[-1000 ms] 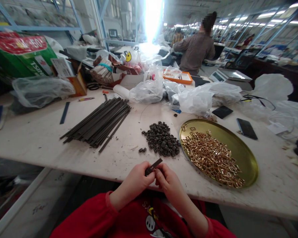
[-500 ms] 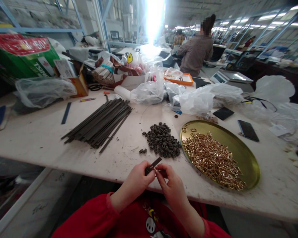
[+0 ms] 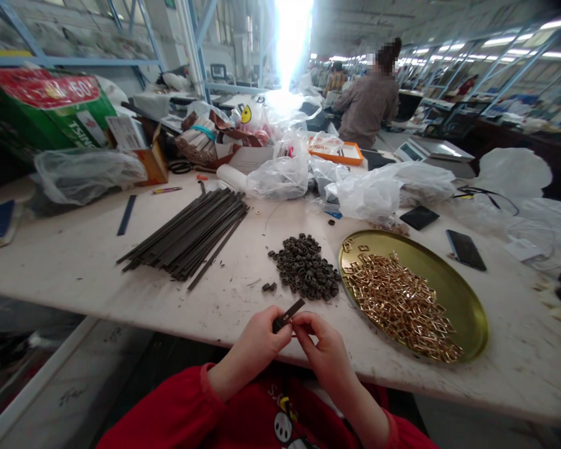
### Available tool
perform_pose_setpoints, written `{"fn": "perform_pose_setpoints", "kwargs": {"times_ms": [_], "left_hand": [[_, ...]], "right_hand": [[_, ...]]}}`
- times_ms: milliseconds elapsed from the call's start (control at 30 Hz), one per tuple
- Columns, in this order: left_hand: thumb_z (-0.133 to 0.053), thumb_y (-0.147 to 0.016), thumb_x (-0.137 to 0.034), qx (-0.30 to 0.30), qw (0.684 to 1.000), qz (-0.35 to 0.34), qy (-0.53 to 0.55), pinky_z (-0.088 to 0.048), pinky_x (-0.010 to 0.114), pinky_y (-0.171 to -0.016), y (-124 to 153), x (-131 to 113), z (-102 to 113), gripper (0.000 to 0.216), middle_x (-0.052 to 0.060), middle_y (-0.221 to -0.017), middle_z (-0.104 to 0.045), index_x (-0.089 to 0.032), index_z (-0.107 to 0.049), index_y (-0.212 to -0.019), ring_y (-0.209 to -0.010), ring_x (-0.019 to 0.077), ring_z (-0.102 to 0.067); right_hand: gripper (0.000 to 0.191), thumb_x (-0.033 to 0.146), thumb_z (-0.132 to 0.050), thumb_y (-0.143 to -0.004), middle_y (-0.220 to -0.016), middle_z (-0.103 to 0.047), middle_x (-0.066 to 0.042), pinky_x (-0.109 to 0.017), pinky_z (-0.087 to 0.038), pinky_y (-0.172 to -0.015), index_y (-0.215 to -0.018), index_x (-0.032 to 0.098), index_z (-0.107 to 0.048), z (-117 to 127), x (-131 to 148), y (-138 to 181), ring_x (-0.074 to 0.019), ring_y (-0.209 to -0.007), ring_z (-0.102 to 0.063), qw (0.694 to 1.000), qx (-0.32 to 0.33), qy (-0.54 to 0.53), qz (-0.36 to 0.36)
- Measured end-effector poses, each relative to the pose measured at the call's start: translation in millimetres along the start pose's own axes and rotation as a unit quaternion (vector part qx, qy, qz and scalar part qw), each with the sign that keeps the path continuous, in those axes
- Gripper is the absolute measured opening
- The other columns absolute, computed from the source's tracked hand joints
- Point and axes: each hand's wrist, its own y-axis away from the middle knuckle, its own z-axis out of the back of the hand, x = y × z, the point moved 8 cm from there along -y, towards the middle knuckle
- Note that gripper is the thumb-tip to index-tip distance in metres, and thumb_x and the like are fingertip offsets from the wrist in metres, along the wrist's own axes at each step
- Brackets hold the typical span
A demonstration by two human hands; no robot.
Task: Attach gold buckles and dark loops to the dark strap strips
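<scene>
My left hand [image 3: 260, 335] is closed on a short dark strap [image 3: 293, 308], whose free end sticks up to the right past the fingertips. A small gold glint shows on the strap near my thumb. Against it, my right hand [image 3: 325, 346] is pinched, thumb and forefinger together; what lies between those fingertips is too small to make out. Just beyond my hands is a heap of small dark loops [image 3: 306, 268], with a couple lying loose at its left. To the right, many gold rectangular buckles [image 3: 402, 305] lie in a round gold tray [image 3: 472, 296].
Long dark strips [image 3: 187, 234] lie stacked at the left. Plastic bags [image 3: 369, 193], an orange box lid [image 3: 350, 153] and a weighing scale [image 3: 432, 156] line the back. A phone [image 3: 465, 249] lies right of the tray. Farther off, a person [image 3: 369, 106] faces away.
Both hands stay close together at the strap. The shiny piece between the fingertips shows less than before. The whole view has shifted slightly.
</scene>
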Motion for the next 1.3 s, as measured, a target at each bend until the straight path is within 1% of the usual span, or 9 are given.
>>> {"fn": "perform_pose_setpoints", "kwargs": {"times_ms": [167, 300, 467, 600, 733, 967, 1100, 1200, 1300], "left_hand": [[-0.05, -0.076, -0.03, 0.002, 1.0, 0.002, -0.002, -0.035, 0.022, -0.056, -0.1, 2.6, -1.1, 0.017, -0.001, -0.065, -0.058, -0.015, -0.056, -0.072, -0.063, 0.0146, -0.051], [-0.05, -0.076, -0.03, -0.018, 1.0, 0.005, 0.002, -0.037, 0.022, -0.059, -1.7, 3.6, 3.7, 0.017, -0.001, -0.068, -0.06, -0.015, -0.057, -0.074, -0.066, 0.015, -0.053], [-0.051, -0.076, -0.03, -0.011, 1.0, 0.003, 0.005, -0.036, 0.021, -0.057, -2.2, 0.9, 3.7, 0.017, -0.002, -0.067, -0.06, -0.015, -0.058, -0.074, -0.062, 0.0137, -0.051], [-0.052, -0.076, -0.032, -0.001, 1.0, 0.001, 0.016, -0.037, 0.021, -0.058, -2.3, 1.7, 2.3, 0.019, -0.002, -0.067, -0.061, -0.015, -0.06, -0.073, -0.062, 0.0133, -0.051], [-0.052, -0.076, -0.034, 0.001, 1.0, 0.011, 0.019, -0.037, 0.021, -0.057, -1.9, 3.6, 3.0, 0.021, -0.002, -0.066, -0.061, -0.014, -0.061, -0.073, -0.062, 0.0136, -0.051], [-0.05, -0.077, -0.031, -0.018, 1.0, 0.001, -0.003, -0.038, 0.023, -0.059, -0.9, 1.1, 2.7, 0.019, 0.0, -0.069, -0.063, -0.015, -0.061, -0.078, -0.064, 0.0151, -0.054], [-0.049, -0.078, -0.029, -0.026, 0.999, -0.008, -0.022, -0.039, 0.024, -0.061, 0.7, -0.5, 0.8, 0.018, 0.002, -0.073, -0.065, -0.015, -0.06, -0.08, -0.067, 0.0166, -0.057], [-0.05, -0.078, -0.028, -0.02, 1.0, -0.013, -0.019, -0.039, 0.024, -0.061, 1.8, -1.9, -0.5, 0.017, 0.002, -0.074, -0.065, -0.015, -0.06, -0.081, -0.069, 0.0167, -0.058], [-0.05, -0.077, -0.027, -0.028, 0.999, -0.016, -0.02, -0.039, 0.024, -0.061, 2.1, -2.9, 0.9, 0.015, 0.001, -0.073, -0.064, -0.015, -0.059, -0.081, -0.067, 0.0162, -0.056]], "right_hand": [[0.005, 0.021, -0.053, -0.081, -0.082, -0.066, -0.003, -0.027, -0.05, -0.07, -0.08, 0.02, -0.057, -0.7, -3.9, -2.8, -0.0162, -0.076, -0.062, 0.998, 0.026, -0.05, -0.024], [0.007, 0.022, -0.055, -0.079, -0.084, -0.066, -0.003, -0.028, -0.05, -0.072, -0.073, 0.02, -0.057, -4.1, -3.4, -0.9, -0.017, -0.079, -0.062, 0.998, 0.043, -0.036, -0.004], [0.008, 0.022, -0.05, -0.084, -0.085, -0.066, -0.005, -0.029, -0.05, -0.07, -0.085, 0.02, -0.058, 1.5, 5.7, 2.1, -0.0171, -0.078, -0.062, 0.997, -0.006, 0.049, 0.065], [0.015, 0.019, -0.045, -0.087, -0.088, -0.066, -0.006, -0.029, -0.05, -0.071, -0.089, 0.021, -0.06, -0.2, 20.9, 1.8, -0.0173, -0.081, -0.062, 0.984, 0.015, 0.112, 0.138], [0.018, 0.017, -0.043, -0.087, -0.09, -0.066, -0.008, -0.029, -0.051, -0.07, -0.087, 0.02, -0.061, 0.4, 27.8, 2.2, -0.0182, -0.083, -0.062, 0.973, 0.012, 0.155, 0.172], [0.022, 0.011, -0.041, -0.083, -0.106, -0.063, -0.011, -0.032, -0.051, -0.075, -0.081, 0.021, -0.06, -4.1, 22.6, 4.6, -0.0204, -0.094, -0.061, 0.971, 0.026, 0.189, 0.141], [0.02, 0.012, -0.042, -0.084, -0.099, -0.065, -0.009, -0.032, -0.051, -0.074, -0.08, 0.021, -0.058, -3.8, 19.8, 4.1, -0.0199, -0.091, -0.062, 0.978, 0.02, 0.16, 0.129], [0.015, 0.016, -0.045, -0.084, -0.096, -0.067, -0.009, -0.032, -0.051, -0.075, -0.079, 0.021, -0.057, -0.2, 12.8, 3.5, -0.0202, -0.09, -0.063, 0.983, -0.004, 0.151, 0.101], [0.015, 0.017, -0.045, -0.085, -0.098, -0.067, -0.011, -0.034, -0.051, -0.077, -0.08, 0.021, -0.058, 0.9, 12.7, 5.6, -0.0216, -0.094, -0.062, 0.978, -0.022, 0.174, 0.114]]}}
